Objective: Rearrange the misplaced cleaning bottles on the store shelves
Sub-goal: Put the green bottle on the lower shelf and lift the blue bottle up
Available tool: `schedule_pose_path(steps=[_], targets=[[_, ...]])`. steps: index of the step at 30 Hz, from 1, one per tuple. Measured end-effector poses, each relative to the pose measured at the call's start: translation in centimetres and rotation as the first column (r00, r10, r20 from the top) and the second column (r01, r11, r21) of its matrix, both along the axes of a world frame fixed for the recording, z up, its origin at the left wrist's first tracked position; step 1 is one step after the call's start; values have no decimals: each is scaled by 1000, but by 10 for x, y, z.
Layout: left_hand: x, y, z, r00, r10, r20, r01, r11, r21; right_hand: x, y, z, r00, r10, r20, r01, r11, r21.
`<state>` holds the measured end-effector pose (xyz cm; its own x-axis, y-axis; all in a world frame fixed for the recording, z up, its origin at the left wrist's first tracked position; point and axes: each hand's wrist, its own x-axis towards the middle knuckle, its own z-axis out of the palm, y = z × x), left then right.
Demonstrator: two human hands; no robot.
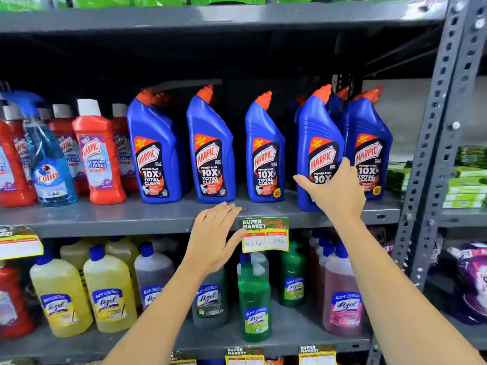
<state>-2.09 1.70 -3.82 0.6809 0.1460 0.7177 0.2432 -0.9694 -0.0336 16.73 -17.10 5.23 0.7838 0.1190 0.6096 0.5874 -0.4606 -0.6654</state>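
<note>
Several blue Harpic bottles with orange caps stand in a row on the middle shelf (158,217). My right hand (334,191) wraps the lower front of one blue Harpic bottle (316,143), which stands near the shelf's front edge, second from the right. My left hand (216,233) lies flat with fingers apart against the shelf's front lip, holding nothing. To the left stand red Harpic bathroom cleaner bottles (98,154) and a blue Colin spray bottle (51,167) among them.
A yellow price tag (264,234) hangs on the shelf edge beside my left hand. The lower shelf holds yellow (60,293), green (254,299) and pink (342,293) Lizol bottles. A perforated grey upright (432,143) bounds the right; green packs lie beyond it.
</note>
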Motion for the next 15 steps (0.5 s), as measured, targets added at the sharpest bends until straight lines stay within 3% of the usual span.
schedule_pose_path(steps=[5, 15], targets=[[0, -3, 1, 1000, -8, 11, 9, 1000, -25, -1, -7, -4, 986, 139, -95, -140, 990, -6], [4, -1, -3, 1000, 21, 12, -20, 999, -29, 26, 20, -8, 974, 165, -155, -170, 985, -16]])
